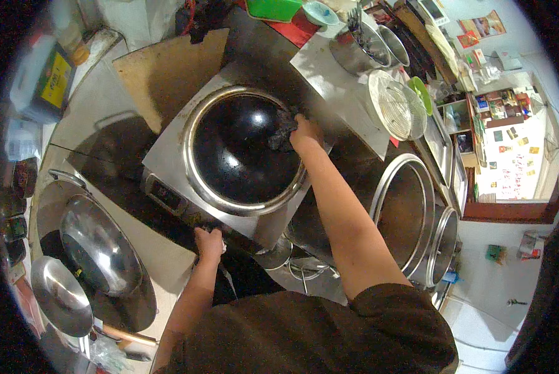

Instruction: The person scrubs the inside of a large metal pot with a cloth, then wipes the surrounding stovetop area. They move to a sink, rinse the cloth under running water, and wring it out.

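Observation:
In front of me is a steel-topped wok cooker (167,149) with a glossy black round bowl (232,140) set inside a shiny metal ring (189,161). My right hand (306,134) grips a dark crumpled cloth or scouring pad (282,133) against the right side of the bowl. The exact material of that pad is blurred. Just below the cooker's front edge, beside its control panel (165,194), is my left hand (209,243), fingers curled. A bit of something white shows at its edge, but whether it is held cannot be made out.
Large steel woks (102,243) and a smaller pan (62,297) lie on the left counter. Cardboard (172,75) leans behind the cooker. Deep steel pots (403,210) stand to the right. Farther back are a utensil pot (359,51), a wire strainer (398,110) and a green tray (274,9).

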`<act>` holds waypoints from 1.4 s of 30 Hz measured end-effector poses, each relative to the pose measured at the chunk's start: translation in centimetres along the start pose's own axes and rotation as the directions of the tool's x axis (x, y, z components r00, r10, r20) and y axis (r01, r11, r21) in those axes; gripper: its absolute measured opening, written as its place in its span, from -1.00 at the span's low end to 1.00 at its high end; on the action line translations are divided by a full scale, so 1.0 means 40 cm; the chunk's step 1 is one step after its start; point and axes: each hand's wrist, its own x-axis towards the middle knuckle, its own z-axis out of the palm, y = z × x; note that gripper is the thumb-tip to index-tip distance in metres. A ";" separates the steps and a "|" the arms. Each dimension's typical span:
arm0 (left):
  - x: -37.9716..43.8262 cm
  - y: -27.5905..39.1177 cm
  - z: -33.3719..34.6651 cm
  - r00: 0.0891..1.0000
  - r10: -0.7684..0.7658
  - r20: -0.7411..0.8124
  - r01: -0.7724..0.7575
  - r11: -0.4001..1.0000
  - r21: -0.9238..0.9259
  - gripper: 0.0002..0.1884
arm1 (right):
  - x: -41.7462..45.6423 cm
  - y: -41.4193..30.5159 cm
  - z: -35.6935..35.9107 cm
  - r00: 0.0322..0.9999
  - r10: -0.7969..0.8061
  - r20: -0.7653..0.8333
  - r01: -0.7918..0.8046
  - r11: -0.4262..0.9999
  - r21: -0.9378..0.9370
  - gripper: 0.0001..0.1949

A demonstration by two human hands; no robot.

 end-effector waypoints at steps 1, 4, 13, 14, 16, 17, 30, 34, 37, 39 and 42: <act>0.002 0.003 0.001 1.000 -0.012 -0.016 0.012 1.000 0.019 -0.49 | -0.042 0.007 -0.016 0.998 0.064 0.011 -0.064 0.998 0.000 -0.58; 0.026 -0.021 0.010 0.999 -0.004 0.034 0.007 0.995 -0.100 -0.49 | -0.137 0.053 0.004 0.998 0.005 0.058 -0.002 0.999 -0.053 -0.54; -0.050 0.071 -0.018 1.000 0.008 0.022 -0.007 0.999 -0.048 -0.57 | -0.381 -0.041 0.063 0.971 0.027 0.236 -0.039 0.998 0.045 -0.68; 0.018 0.009 0.009 0.999 -0.001 0.038 0.003 0.999 -0.054 -0.54 | -0.396 -0.075 0.069 0.966 0.020 0.258 -0.037 0.997 0.063 -0.68; -0.020 0.052 -0.014 0.996 -0.023 0.092 0.029 0.998 -0.060 -0.52 | -0.430 -0.134 0.065 0.962 0.004 0.275 -0.032 0.995 0.098 -0.69; -0.035 0.072 -0.020 0.993 -0.034 0.114 0.042 0.997 -0.067 -0.50 | -0.438 -0.154 0.064 0.963 -0.017 0.268 -0.015 0.993 0.118 -0.69; 0.000 0.002 0.010 0.996 0.052 0.075 -0.042 0.992 -0.122 -0.54 | -0.076 0.200 0.078 0.919 -0.364 -0.154 0.356 0.931 -0.077 -0.55; 0.040 -0.054 0.029 0.998 0.059 -0.003 -0.059 0.991 -0.123 -0.52 | -0.281 0.084 0.115 0.960 -0.267 -0.079 0.259 0.961 -0.103 -0.78; -0.029 0.033 0.008 0.997 -0.042 0.059 0.052 0.984 -0.170 -0.52 | -0.403 -0.007 0.152 0.981 -0.196 -0.004 0.196 0.979 0.049 -0.76; -0.087 0.112 -0.032 0.982 -0.139 0.130 0.161 0.970 -0.182 -0.52 | -0.438 -0.091 0.136 0.969 -0.203 0.142 0.188 0.976 0.109 -0.77; -0.091 0.122 -0.051 0.958 -0.187 0.216 0.220 0.966 -0.139 -0.52 | -0.412 -0.139 0.134 0.943 -0.290 0.162 0.227 0.920 0.321 -0.75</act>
